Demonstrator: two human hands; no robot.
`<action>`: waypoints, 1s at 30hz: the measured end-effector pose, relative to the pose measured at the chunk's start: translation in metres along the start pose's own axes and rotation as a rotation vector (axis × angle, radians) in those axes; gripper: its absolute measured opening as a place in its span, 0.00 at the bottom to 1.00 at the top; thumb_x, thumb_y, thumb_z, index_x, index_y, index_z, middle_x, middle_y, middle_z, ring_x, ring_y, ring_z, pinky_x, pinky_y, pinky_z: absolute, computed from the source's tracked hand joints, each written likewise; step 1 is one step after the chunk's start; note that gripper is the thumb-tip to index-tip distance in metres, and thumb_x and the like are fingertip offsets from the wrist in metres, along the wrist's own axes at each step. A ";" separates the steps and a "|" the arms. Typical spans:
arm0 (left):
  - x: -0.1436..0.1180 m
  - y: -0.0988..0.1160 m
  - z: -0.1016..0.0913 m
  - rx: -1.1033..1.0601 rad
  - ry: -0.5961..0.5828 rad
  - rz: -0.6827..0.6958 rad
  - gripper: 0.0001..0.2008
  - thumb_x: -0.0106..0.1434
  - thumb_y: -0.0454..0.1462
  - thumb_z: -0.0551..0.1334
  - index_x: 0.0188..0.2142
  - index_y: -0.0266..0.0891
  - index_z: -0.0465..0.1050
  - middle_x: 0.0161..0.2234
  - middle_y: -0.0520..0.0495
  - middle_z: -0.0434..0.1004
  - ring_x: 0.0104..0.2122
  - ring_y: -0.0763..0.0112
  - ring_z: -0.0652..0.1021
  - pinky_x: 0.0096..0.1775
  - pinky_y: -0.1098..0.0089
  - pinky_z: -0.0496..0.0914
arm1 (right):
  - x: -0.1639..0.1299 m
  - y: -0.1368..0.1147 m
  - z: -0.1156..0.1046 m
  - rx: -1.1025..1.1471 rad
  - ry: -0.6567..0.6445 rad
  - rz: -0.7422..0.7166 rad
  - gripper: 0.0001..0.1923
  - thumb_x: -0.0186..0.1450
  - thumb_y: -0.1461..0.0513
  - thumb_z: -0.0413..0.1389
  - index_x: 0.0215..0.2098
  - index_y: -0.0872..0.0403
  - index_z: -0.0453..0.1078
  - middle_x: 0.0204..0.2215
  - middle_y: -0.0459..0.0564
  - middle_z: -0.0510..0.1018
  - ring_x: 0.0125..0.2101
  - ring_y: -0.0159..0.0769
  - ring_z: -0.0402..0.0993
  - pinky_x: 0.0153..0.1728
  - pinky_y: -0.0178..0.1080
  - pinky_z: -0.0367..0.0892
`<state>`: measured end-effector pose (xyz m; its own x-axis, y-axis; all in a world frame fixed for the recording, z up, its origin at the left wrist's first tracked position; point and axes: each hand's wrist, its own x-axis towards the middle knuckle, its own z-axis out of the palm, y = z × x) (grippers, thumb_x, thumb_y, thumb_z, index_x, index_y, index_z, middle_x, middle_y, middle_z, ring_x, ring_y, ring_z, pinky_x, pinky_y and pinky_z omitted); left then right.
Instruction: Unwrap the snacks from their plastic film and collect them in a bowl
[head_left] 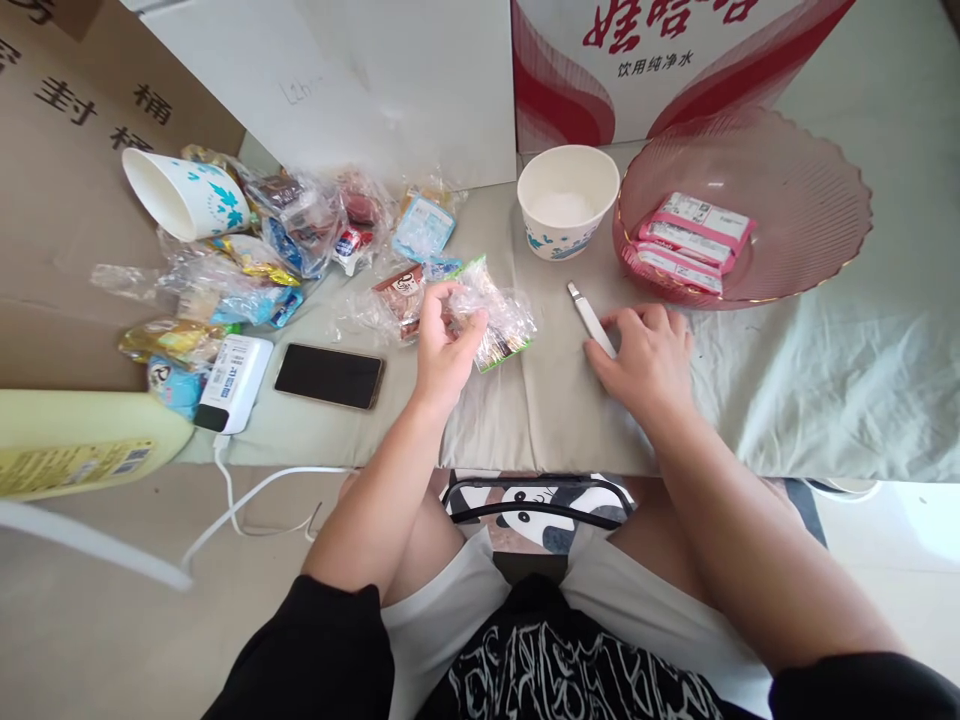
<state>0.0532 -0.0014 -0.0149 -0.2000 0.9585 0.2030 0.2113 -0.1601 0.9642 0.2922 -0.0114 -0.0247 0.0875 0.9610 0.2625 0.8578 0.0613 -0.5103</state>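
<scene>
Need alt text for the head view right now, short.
The left hand pinches a clear crinkly snack wrapper on a cloth-covered table, while the right hand rests on a white utility knife. A pink glass bowl holds pink packets.

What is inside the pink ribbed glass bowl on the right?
The pink ribbed glass bowl holds several flat pink-and-white snack packets, stacked overlapping near its left side. Whatever lies beneath the stack is covered.

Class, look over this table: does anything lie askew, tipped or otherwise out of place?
Yes. A paper cup lies tipped on its side at the far left, among crumpled snack wrappers, while the other paper cup stands upright.
</scene>
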 end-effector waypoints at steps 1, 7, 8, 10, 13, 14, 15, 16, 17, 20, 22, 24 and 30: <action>0.000 0.001 0.000 0.011 0.007 -0.016 0.25 0.60 0.56 0.68 0.47 0.47 0.66 0.39 0.50 0.69 0.34 0.72 0.71 0.39 0.69 0.68 | 0.000 -0.001 0.000 0.044 -0.009 -0.010 0.08 0.60 0.58 0.60 0.37 0.52 0.73 0.39 0.59 0.77 0.43 0.55 0.69 0.45 0.56 0.64; -0.002 0.005 0.003 0.086 -0.001 -0.007 0.25 0.61 0.55 0.69 0.50 0.47 0.66 0.45 0.47 0.69 0.38 0.69 0.72 0.39 0.70 0.68 | -0.005 -0.031 -0.013 0.634 -0.278 0.074 0.12 0.67 0.55 0.53 0.43 0.53 0.72 0.28 0.48 0.78 0.24 0.35 0.70 0.28 0.39 0.64; -0.002 0.006 0.003 0.100 -0.004 0.003 0.26 0.61 0.55 0.69 0.51 0.47 0.66 0.47 0.46 0.69 0.38 0.69 0.72 0.38 0.70 0.68 | -0.007 -0.036 -0.015 0.677 -0.327 0.080 0.12 0.67 0.55 0.52 0.42 0.53 0.73 0.26 0.46 0.78 0.22 0.33 0.68 0.26 0.38 0.63; -0.003 0.007 0.004 0.119 -0.028 0.025 0.26 0.61 0.55 0.68 0.52 0.47 0.65 0.49 0.45 0.68 0.38 0.69 0.72 0.36 0.71 0.68 | -0.011 -0.044 -0.017 0.682 -0.390 0.060 0.12 0.67 0.56 0.52 0.37 0.53 0.74 0.21 0.44 0.75 0.20 0.31 0.67 0.25 0.36 0.62; -0.006 0.007 0.005 0.148 -0.096 0.074 0.25 0.64 0.55 0.66 0.52 0.46 0.65 0.49 0.45 0.69 0.37 0.71 0.72 0.35 0.71 0.68 | -0.014 -0.048 -0.015 0.661 -0.441 0.036 0.14 0.68 0.55 0.50 0.32 0.53 0.74 0.18 0.43 0.73 0.19 0.31 0.69 0.26 0.36 0.63; -0.007 0.006 0.005 0.167 -0.117 0.097 0.24 0.64 0.55 0.66 0.51 0.46 0.65 0.48 0.45 0.69 0.35 0.72 0.71 0.34 0.71 0.67 | -0.014 -0.048 -0.014 0.664 -0.450 0.039 0.15 0.69 0.55 0.50 0.32 0.53 0.74 0.18 0.43 0.73 0.19 0.31 0.70 0.26 0.36 0.63; -0.008 0.006 0.005 0.188 -0.134 0.120 0.23 0.64 0.55 0.65 0.50 0.45 0.65 0.47 0.46 0.69 0.32 0.74 0.70 0.33 0.71 0.67 | -0.014 -0.048 -0.012 0.662 -0.455 0.042 0.16 0.69 0.55 0.49 0.32 0.53 0.74 0.18 0.44 0.73 0.19 0.32 0.70 0.26 0.36 0.63; -0.008 0.005 0.006 0.204 -0.148 0.140 0.23 0.64 0.55 0.65 0.49 0.45 0.66 0.45 0.47 0.69 0.30 0.76 0.68 0.32 0.71 0.66 | -0.013 -0.048 -0.012 0.652 -0.453 0.040 0.16 0.69 0.55 0.49 0.31 0.53 0.74 0.18 0.44 0.73 0.19 0.32 0.70 0.26 0.35 0.63; -0.009 0.005 0.006 0.211 -0.155 0.150 0.22 0.64 0.55 0.65 0.47 0.44 0.66 0.44 0.48 0.69 0.29 0.77 0.67 0.32 0.71 0.66 | -0.013 -0.048 -0.011 0.633 -0.448 0.031 0.17 0.69 0.55 0.49 0.31 0.53 0.74 0.18 0.44 0.72 0.19 0.31 0.69 0.26 0.35 0.62; -0.008 0.004 0.006 0.154 -0.107 0.116 0.25 0.61 0.58 0.67 0.45 0.45 0.64 0.42 0.48 0.67 0.31 0.75 0.68 0.33 0.71 0.66 | -0.011 -0.048 -0.010 0.546 -0.424 -0.038 0.17 0.69 0.56 0.49 0.28 0.53 0.73 0.15 0.42 0.66 0.18 0.29 0.61 0.25 0.35 0.58; -0.006 0.004 0.005 0.086 -0.021 0.062 0.28 0.58 0.59 0.68 0.46 0.46 0.63 0.42 0.48 0.66 0.35 0.71 0.70 0.36 0.69 0.68 | -0.011 -0.048 -0.011 0.492 -0.414 -0.087 0.17 0.68 0.56 0.49 0.27 0.53 0.72 0.14 0.41 0.61 0.17 0.28 0.55 0.25 0.35 0.54; -0.002 0.004 0.001 0.017 0.060 0.014 0.31 0.57 0.59 0.69 0.49 0.49 0.61 0.42 0.48 0.65 0.38 0.68 0.71 0.39 0.68 0.68 | -0.012 -0.048 -0.012 0.455 -0.415 -0.122 0.17 0.68 0.56 0.49 0.26 0.53 0.72 0.14 0.41 0.58 0.17 0.28 0.51 0.24 0.36 0.52; 0.010 0.004 -0.011 -0.090 0.167 -0.078 0.27 0.63 0.57 0.65 0.53 0.53 0.56 0.44 0.49 0.67 0.41 0.69 0.74 0.40 0.69 0.69 | -0.008 -0.036 -0.018 0.343 -0.322 -0.086 0.14 0.66 0.57 0.52 0.29 0.52 0.76 0.16 0.44 0.66 0.19 0.31 0.59 0.25 0.36 0.54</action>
<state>0.0413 0.0052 -0.0073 -0.3703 0.9175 0.1452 0.1042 -0.1143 0.9880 0.2698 -0.0260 0.0057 -0.1844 0.9799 0.0756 0.6338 0.1773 -0.7529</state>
